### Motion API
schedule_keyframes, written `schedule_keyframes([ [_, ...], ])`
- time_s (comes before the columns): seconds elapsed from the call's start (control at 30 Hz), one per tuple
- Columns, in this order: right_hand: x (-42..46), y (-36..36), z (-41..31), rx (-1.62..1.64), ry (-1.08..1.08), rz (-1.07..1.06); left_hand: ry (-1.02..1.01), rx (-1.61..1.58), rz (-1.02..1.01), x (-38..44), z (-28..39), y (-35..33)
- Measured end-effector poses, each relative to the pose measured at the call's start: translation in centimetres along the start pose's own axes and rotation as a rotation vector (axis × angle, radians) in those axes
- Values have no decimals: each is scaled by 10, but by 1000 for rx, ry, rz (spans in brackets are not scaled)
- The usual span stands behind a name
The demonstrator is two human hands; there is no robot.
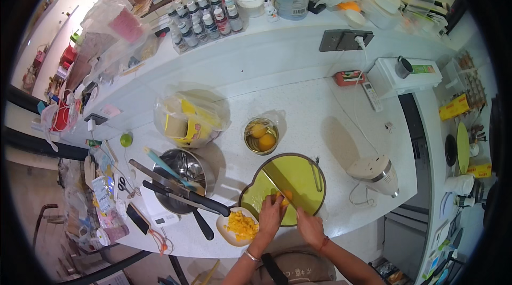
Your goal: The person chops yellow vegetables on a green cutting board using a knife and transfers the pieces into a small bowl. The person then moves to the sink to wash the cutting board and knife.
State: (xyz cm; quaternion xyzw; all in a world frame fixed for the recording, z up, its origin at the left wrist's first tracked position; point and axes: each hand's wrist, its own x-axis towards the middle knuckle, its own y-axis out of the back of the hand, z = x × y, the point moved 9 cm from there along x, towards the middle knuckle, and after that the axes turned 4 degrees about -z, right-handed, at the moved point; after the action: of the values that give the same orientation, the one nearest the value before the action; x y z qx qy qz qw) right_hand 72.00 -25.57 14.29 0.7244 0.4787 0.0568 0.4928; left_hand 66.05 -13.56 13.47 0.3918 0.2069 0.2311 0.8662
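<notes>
A knife (276,183) is in my right hand (310,227), its blade slanting across the round green cutting board (260,199). My left hand (272,213) presses a piece of yellow-orange fruit (286,196) against the board beside the blade. My fingers partly hide the fruit. Left of that hand, a small cream dish (232,240) holds diced yellow fruit (242,225). Beyond the board stands a round container (261,151) with rounded yellow-orange pieces (266,141) in liquid. A small metal utensil (317,175) lies at the board's right edge.
A metal bowl (210,173) at left carries a spatula (164,165) and long-bladed tools with black handles (210,203) across its rim. Beside it are a kitchen scale (160,219) and a phone (138,217). A plastic bag (192,117) stands behind; a corded hand mixer (374,173) stands right.
</notes>
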Motion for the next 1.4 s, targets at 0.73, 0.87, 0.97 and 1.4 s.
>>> schedule_keyframes([
  [0.73,8,18,-15,125,60,32,10,-63,42,-3,0,5],
  [0.87,-9,29,-16,142,-27,-32,20,-90,46,-9,-6,4],
  [0.97,-17,25,-14,150,-31,-83,21,-109,34,-8,-6,3],
  [1.4,6,9,-12,92,24,63,22,-95,23,-8,-7,-1],
])
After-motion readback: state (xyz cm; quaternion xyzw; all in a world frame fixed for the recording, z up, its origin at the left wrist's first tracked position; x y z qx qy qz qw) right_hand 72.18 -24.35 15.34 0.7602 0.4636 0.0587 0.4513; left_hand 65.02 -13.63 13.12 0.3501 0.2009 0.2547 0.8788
